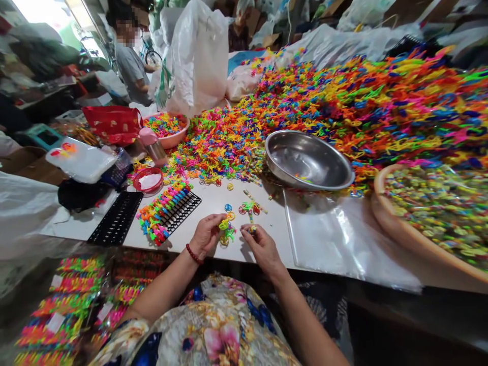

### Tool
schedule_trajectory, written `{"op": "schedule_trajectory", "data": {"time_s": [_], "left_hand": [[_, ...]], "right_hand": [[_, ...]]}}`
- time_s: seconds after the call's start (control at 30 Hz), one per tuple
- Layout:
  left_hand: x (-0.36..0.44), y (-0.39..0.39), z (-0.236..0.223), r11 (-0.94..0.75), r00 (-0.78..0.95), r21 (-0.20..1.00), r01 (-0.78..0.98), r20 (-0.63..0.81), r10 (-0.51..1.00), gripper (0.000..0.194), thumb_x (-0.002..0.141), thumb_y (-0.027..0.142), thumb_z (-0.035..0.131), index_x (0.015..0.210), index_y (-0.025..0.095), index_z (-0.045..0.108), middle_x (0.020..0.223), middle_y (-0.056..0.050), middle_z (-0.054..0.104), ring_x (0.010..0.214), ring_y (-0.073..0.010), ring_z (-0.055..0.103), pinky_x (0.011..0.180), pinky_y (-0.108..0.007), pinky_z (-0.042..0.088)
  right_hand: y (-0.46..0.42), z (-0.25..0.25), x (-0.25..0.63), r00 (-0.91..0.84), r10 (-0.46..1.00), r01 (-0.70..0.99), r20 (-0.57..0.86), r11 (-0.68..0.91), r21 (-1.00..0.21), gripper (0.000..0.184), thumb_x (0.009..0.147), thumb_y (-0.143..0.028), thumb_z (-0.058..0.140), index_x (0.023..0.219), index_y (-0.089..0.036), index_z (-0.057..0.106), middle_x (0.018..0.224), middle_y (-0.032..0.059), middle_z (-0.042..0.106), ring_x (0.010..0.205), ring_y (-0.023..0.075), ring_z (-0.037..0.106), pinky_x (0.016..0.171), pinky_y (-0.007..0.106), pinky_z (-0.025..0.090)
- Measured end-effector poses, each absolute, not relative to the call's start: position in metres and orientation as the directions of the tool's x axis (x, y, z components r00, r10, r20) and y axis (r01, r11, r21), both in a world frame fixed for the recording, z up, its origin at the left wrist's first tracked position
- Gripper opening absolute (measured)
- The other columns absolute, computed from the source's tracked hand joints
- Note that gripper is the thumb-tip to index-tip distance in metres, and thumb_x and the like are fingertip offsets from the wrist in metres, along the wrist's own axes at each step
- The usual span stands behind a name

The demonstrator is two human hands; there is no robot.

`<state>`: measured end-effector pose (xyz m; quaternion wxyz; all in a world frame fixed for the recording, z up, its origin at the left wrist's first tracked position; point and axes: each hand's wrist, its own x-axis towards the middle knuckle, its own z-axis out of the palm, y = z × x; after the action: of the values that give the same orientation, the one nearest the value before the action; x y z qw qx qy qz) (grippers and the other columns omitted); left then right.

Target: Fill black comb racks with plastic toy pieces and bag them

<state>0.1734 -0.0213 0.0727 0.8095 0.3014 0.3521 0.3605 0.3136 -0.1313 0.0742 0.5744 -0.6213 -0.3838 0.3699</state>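
1. Black plastic strips (pixel 114 218) lay flat at the left end of the white surface (pixel 211 195).
2. Beside them, a black rack (pixel 185 211) carried rows of bright figures (pixel 162 216). It stood near the left forearm, so a careless sweep could have knocked the rows askew.
3. The left hand (pixel 208 234) pinched a small green-and-yellow toy (pixel 227 234) between thumb and fingers, above the front part of the surface. That hold looked slight; a slip could have dropped the toy among similar parts.
4. Just beyond the hands lay loose red and green pieces (pixel 249 207), close enough that a nudge might have scattered them.
5. The right hand (pixel 263 249) had its fingertips closed on a small yellow piece (pixel 252 230), mostly covered; squeezed badly, it could have sprung away.
6. Farther right, a metal bowl (pixel 310 160) stood against the colourful pile (pixel 236 137); shifting pieces might have made it slide.
7. Clear plastic (pixel 331 239) overhung the front edge, where a passing arm could have dragged it.
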Motion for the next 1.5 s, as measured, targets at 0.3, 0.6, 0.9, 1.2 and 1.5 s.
{"op": "schedule_trajectory", "data": {"time_s": [0.3, 0.6, 0.9, 1.2, 1.5], "left_hand": [[0.181, -0.029, 0.069, 0.657, 0.568, 0.676, -0.333, -0.412, 0.713, 0.042, 0.055, 0.022, 0.09, 0.088, 0.012, 0.066, 0.081, -0.003, 0.069, 0.067, -0.0099, 0.063, 0.066, -0.022, 0.049], [0.187, -0.043, 0.07, 0.576, 0.545, 0.77, -0.272, -0.37, 0.752, 0.046, 0.068, 0.05, 0.081, 0.085, 0.016, 0.055, 0.066, 0.003, 0.059, 0.052, -0.0064, 0.051, 0.051, -0.019, 0.037], [0.191, -0.048, 0.065, 0.35, 0.45, 0.931, -0.105, -0.269, 0.852, 0.041, 0.081, 0.056, 0.064, 0.082, 0.018, 0.05, 0.066, 0.005, 0.05, 0.056, -0.008, 0.043, 0.053, -0.021, 0.034], [0.187, -0.048, 0.055, 0.195, 0.462, 0.978, 0.079, -0.209, 0.862, 0.032, 0.091, 0.05, 0.051, 0.081, 0.02, 0.047, 0.07, 0.004, 0.049, 0.064, -0.0112, 0.045, 0.061, -0.023, 0.037], [0.189, -0.045, 0.053, 0.018, 0.45, 0.978, 0.207, -0.112, 0.886, 0.023, 0.094, 0.037, 0.046, 0.079, 0.02, 0.046, 0.071, 0.003, 0.048, 0.066, -0.0126, 0.046, 0.063, -0.025, 0.037]], "right_hand": [[-0.132, 0.072, 0.308, 0.405, 0.914, 0.187, -0.036, -0.121, -0.975, 0.039, 0.089, -0.052, 0.055, 0.109, -0.021, 0.067, 0.106, 0.0077, 0.07, 0.096, 0.0222, 0.063, 0.087, 0.034, 0.048], [-0.126, 0.05, 0.306, 0.458, 0.888, 0.05, -0.052, -0.084, -0.995, 0.042, 0.08, -0.056, 0.067, 0.1, -0.019, 0.066, 0.088, 0.0054, 0.071, 0.08, 0.0195, 0.064, 0.073, 0.031, 0.052], [-0.127, 0.055, 0.299, 0.416, 0.906, 0.006, -0.077, -0.087, -0.996, 0.04, 0.079, -0.055, 0.068, 0.096, -0.019, 0.068, 0.092, 0.0061, 0.074, 0.085, 0.0204, 0.066, 0.08, 0.034, 0.053], [-0.133, 0.059, 0.303, 0.38, 0.925, 0.106, 0.004, -0.039, -0.994, 0.029, 0.084, -0.045, 0.067, 0.097, -0.019, 0.071, 0.087, 0.004, 0.073, 0.082, 0.0195, 0.067, 0.077, 0.032, 0.053], [-0.138, 0.066, 0.298, 0.346, 0.916, 0.316, 0.203, 0.09, -0.944, 0.018, 0.089, -0.031, 0.061, 0.098, -0.02, 0.072, 0.091, 0.0043, 0.074, 0.083, 0.0183, 0.068, 0.078, 0.03, 0.054]]}}
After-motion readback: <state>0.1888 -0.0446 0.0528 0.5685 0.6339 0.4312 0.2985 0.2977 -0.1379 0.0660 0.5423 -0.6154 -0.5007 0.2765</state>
